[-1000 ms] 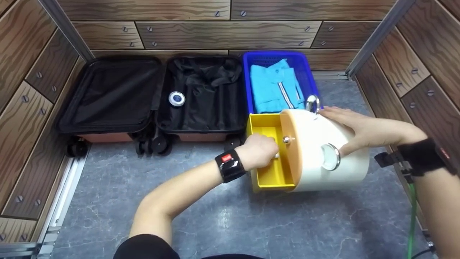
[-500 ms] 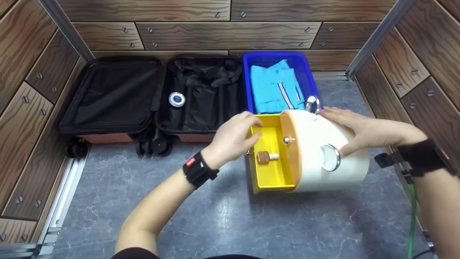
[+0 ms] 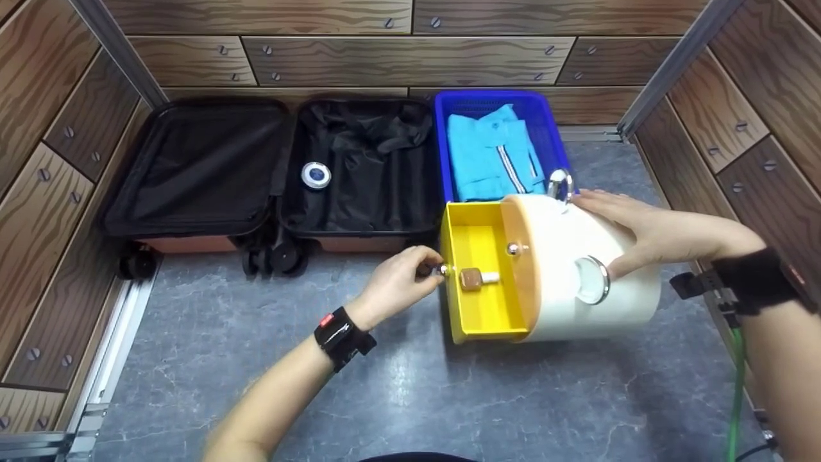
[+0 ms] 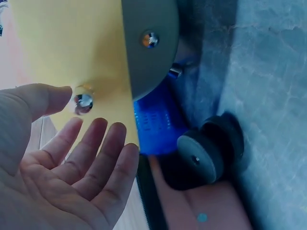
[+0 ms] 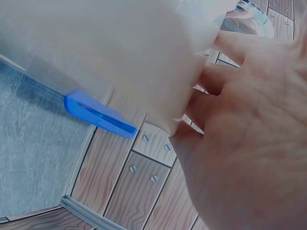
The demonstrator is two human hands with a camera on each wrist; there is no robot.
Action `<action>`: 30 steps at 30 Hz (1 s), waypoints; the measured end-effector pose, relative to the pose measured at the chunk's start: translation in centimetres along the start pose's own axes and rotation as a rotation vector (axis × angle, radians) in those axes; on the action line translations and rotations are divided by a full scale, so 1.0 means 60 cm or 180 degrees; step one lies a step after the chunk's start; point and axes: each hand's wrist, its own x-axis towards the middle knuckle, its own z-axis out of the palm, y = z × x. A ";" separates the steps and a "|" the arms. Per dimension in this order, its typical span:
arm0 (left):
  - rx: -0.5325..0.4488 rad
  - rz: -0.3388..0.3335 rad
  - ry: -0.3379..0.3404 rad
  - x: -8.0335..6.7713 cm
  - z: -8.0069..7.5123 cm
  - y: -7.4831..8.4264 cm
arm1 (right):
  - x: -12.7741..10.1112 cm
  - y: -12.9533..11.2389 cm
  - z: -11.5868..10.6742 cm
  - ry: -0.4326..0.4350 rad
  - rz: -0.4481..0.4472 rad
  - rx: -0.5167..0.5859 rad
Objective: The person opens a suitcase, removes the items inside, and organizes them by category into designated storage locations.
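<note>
A white rounded cabinet [image 3: 596,314] with a peach front [image 3: 523,269] stands on the floor, its yellow drawer [image 3: 487,314] pulled out to the left. In the drawer lies a brown nail polish bottle [image 3: 471,279] with a white cap. My left hand [image 3: 397,285] is at the drawer's outer face. Its thumb and index fingertips sit either side of the shiny drawer knob [image 4: 83,103], with small gaps showing in the left wrist view. My right hand [image 3: 648,234] rests spread on the cabinet's right side, beside a chrome ring [image 3: 603,279].
An open black-lined suitcase [image 3: 192,167] lies at the back left; a round tin [image 3: 316,175] is in its right half. Behind the cabinet, a blue basket [image 3: 553,122] holds a folded turquoise shirt [image 3: 487,154]. Wood-patterned walls surround the grey floor [image 3: 385,385].
My left hand has come out of the drawer, uncovering the nail polish bottle, and moved left and down to the outer knob. My right hand has stayed on the cabinet.
</note>
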 end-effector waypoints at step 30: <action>-0.0082 0.0183 -0.0108 0.062 0.071 0.040 | 0.002 -0.001 0.000 -0.0012 0.0048 -0.0015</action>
